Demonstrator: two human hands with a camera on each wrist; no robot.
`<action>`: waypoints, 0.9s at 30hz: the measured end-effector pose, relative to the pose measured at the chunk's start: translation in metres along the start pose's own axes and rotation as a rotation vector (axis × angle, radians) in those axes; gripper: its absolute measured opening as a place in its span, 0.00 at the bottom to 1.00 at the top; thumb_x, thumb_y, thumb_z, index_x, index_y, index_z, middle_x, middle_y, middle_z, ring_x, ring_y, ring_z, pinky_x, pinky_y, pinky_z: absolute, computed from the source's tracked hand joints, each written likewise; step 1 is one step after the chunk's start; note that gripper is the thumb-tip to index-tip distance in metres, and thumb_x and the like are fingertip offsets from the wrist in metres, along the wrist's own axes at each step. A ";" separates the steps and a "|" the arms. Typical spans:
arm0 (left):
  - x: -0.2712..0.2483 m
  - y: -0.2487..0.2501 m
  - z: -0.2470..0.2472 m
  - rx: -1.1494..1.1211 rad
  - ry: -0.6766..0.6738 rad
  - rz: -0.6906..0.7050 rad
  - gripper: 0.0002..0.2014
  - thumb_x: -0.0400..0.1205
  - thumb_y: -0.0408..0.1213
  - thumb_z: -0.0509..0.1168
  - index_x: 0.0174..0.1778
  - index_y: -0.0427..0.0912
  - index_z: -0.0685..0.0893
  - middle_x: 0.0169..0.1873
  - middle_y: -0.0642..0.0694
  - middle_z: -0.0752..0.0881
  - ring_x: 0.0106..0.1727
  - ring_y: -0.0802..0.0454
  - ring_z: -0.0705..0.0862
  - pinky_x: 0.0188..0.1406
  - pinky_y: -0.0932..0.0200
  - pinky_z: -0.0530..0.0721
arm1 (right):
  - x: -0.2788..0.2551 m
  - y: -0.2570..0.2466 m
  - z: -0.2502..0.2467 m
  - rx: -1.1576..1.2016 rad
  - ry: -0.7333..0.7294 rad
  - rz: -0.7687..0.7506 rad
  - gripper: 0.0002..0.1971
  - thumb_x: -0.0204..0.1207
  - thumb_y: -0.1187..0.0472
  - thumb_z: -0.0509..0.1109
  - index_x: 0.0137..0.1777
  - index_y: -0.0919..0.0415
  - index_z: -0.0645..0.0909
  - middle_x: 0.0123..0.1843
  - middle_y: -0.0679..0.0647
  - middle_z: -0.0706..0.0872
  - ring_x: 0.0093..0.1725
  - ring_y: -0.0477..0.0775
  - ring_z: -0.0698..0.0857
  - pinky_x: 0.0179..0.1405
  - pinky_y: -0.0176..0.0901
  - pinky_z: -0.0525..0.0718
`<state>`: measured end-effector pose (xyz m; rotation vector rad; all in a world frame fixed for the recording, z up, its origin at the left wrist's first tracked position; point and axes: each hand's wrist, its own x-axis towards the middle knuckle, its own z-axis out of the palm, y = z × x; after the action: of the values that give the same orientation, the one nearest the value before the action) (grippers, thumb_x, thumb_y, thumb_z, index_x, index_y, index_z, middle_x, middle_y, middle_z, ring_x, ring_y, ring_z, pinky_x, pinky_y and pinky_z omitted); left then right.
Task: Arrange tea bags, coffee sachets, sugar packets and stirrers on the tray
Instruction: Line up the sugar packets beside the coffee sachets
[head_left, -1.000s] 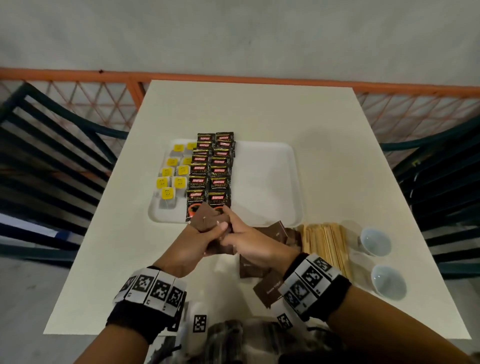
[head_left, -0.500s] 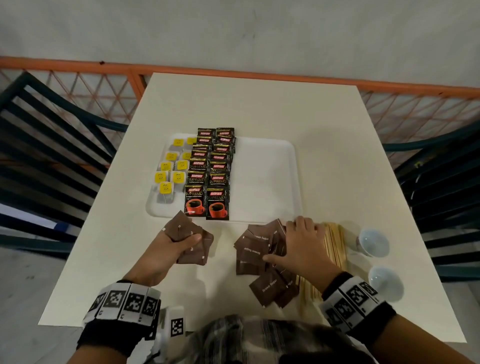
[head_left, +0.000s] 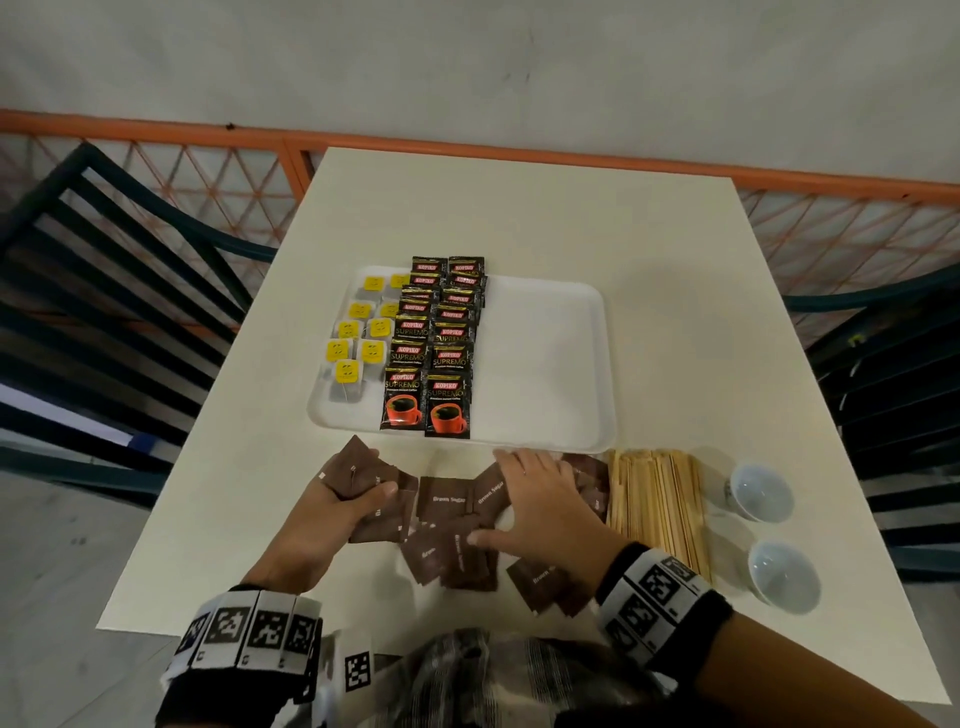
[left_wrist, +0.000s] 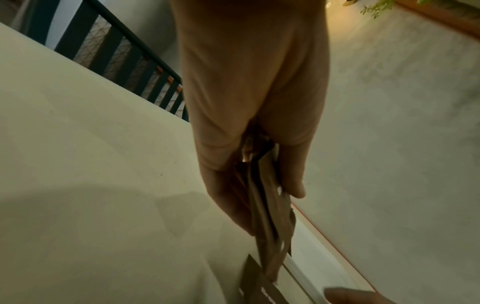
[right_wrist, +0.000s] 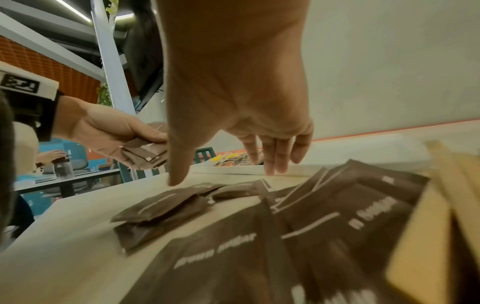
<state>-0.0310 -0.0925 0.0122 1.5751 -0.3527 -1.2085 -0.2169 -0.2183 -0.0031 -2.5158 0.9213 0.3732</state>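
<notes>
A white tray (head_left: 550, 364) holds yellow-tagged tea bags (head_left: 358, 343) at its left and two rows of black coffee sachets (head_left: 436, 353) beside them. Its right half is bare. My left hand (head_left: 332, 509) grips a small stack of brown sugar packets (head_left: 358, 475), also seen edge-on as the held stack (left_wrist: 267, 226). More brown sugar packets (head_left: 452, 525) lie scattered on the table before the tray. My right hand (head_left: 540, 504) is spread over them with straight fingers (right_wrist: 270, 158), the thumb on a packet. Wooden stirrers (head_left: 657, 504) lie in a pile to the right.
Two small white cups (head_left: 758, 491) (head_left: 782, 577) stand at the table's right edge (head_left: 852, 519). Dark slatted chairs (head_left: 130, 291) flank the table, and an orange mesh railing (head_left: 156, 156) runs behind it.
The hands, joined at the tray's front edge a second ago, drew apart. The left kept its stack of packets. The right dropped onto the scattered packets and slid slightly left.
</notes>
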 end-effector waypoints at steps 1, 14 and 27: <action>0.000 -0.001 0.000 -0.002 0.005 -0.003 0.18 0.78 0.22 0.64 0.63 0.37 0.76 0.49 0.38 0.87 0.39 0.52 0.91 0.30 0.58 0.88 | 0.004 -0.003 0.000 -0.018 -0.047 -0.052 0.50 0.65 0.30 0.67 0.80 0.56 0.51 0.79 0.56 0.61 0.78 0.59 0.59 0.78 0.60 0.55; -0.001 -0.010 -0.002 0.027 0.006 -0.031 0.20 0.77 0.24 0.66 0.64 0.40 0.76 0.52 0.39 0.86 0.48 0.49 0.86 0.31 0.64 0.86 | 0.028 -0.042 0.011 -0.024 -0.183 -0.254 0.35 0.69 0.46 0.73 0.73 0.57 0.65 0.69 0.61 0.68 0.68 0.63 0.66 0.71 0.59 0.64; 0.004 -0.011 -0.004 -0.009 0.022 0.028 0.19 0.77 0.21 0.65 0.63 0.35 0.75 0.48 0.37 0.87 0.44 0.40 0.89 0.40 0.37 0.89 | 0.028 -0.021 -0.021 0.607 -0.002 0.013 0.19 0.79 0.58 0.66 0.68 0.61 0.69 0.64 0.56 0.78 0.62 0.55 0.78 0.59 0.44 0.77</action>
<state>-0.0299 -0.0893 0.0007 1.5695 -0.3535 -1.1692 -0.1806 -0.2294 0.0102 -1.9527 0.8868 0.0762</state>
